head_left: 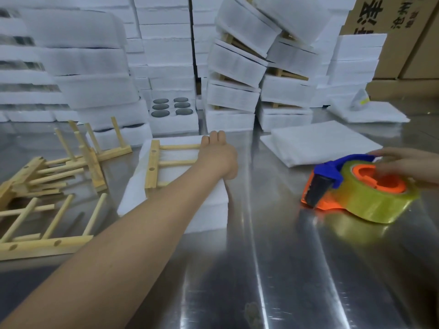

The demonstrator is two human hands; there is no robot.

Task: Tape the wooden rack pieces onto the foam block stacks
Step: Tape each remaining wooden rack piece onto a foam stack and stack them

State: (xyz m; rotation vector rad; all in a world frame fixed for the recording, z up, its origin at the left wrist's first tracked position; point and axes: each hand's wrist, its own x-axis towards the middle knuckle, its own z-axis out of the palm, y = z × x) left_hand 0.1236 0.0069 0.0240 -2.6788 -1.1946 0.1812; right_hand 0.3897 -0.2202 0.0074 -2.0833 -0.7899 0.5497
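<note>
A white foam block stack [209,210] lies on the steel table [261,269] at centre. A wooden rack piece [153,163] rests flat on top of it. My left hand [218,157] presses down on the right end of that rack, fingers curled over the foam's far edge. At the right, my right hand [408,163] grips a tape dispenser [356,191] with a blue and orange body and a yellowish clear tape roll, resting on the table.
Several loose wooden racks [47,186] lie piled at the left. Tall stacks of foam blocks [237,67] line the back, some leaning. Flat foam sheets [318,146] lie behind the dispenser. Cardboard boxes [408,39] stand at the back right.
</note>
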